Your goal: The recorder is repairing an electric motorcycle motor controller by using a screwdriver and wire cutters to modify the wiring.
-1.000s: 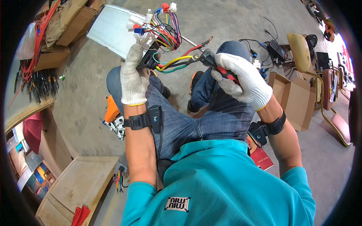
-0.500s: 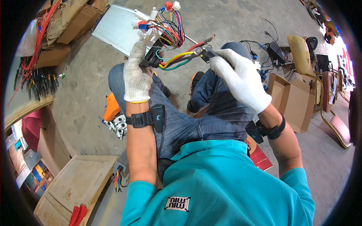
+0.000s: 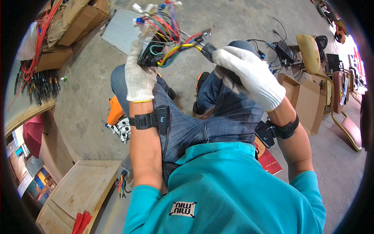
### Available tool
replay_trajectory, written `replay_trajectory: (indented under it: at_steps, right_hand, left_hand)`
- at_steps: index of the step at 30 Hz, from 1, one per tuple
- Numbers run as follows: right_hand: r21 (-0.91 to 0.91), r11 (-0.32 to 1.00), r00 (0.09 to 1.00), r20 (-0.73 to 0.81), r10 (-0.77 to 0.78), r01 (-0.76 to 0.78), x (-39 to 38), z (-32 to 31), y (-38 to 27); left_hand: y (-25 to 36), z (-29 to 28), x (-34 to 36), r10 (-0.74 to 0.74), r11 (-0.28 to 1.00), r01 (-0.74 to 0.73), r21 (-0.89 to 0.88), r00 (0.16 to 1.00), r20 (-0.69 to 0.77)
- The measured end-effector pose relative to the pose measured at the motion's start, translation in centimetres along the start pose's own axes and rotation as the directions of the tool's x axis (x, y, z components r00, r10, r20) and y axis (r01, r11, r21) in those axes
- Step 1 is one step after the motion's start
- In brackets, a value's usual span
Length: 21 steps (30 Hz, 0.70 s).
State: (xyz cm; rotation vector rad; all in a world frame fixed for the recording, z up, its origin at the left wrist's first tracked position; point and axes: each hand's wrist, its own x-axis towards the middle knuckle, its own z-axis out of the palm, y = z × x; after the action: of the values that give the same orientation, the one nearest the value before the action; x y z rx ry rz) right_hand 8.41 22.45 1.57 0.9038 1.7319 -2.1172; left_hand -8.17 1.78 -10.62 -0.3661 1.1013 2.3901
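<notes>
My left hand (image 3: 140, 82), in a white knit glove, grips the near end of a motor controller with a ribbed silver case (image 3: 121, 32) and a black end plate (image 3: 150, 54). A bundle of coloured wires (image 3: 163, 25) with white, blue and red plugs springs from that end, partly blurred. Thick yellow, green and red wires (image 3: 181, 47) bend toward my right. My gloved right hand (image 3: 253, 74) is closed on a black piece (image 3: 209, 51) at those wires, its exact kind unclear. Something dark also shows under its curled fingers.
Cardboard boxes (image 3: 83, 23) and hanging red cables (image 3: 35, 54) are at the far left. A similar grey box with wires (image 3: 124, 175) lies beside a wooden board (image 3: 78, 191). At right are an open carton (image 3: 307, 103), a black adapter (image 3: 285, 52) and chairs (image 3: 309, 52).
The controller and its wires have tilted and shifted in my left hand, with the plugs moving up and left. My right hand has turned, and its fingers are curled further round.
</notes>
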Motion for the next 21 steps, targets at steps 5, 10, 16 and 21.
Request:
replay_trajectory:
  at_steps: [5, 10, 16, 21]
  right_hand:
    - [-0.388, 0.921, 0.999, -0.005, -0.048, 0.043, -3.0, -1.9, 0.3]
    - [-0.616, 0.633, 0.875, 0.225, -0.428, 0.468, -2.7, 0.5, 3.0]
    - [-0.684, 0.535, 0.841, 0.223, -0.493, 0.496, 0.4, 3.0, 3.0]
    - [-0.655, 0.572, 0.840, 0.190, -0.507, 0.494, 1.1, 3.8, 2.8]
  left_hand:
    - [1.1, 0.3, 1.3, -0.088, 0.961, 0.130, -0.243, 0.981, 0.175]
    - [1.0, 1.2, 1.6, -0.137, 0.942, 0.165, -0.294, 0.984, 0.114]
    - [0.6, 1.6, 1.0, -0.096, 0.960, 0.118, -0.254, 0.991, 0.098]
    - [0.4, 1.9, 0.6, -0.124, 0.948, 0.144, -0.284, 0.988, 0.088]
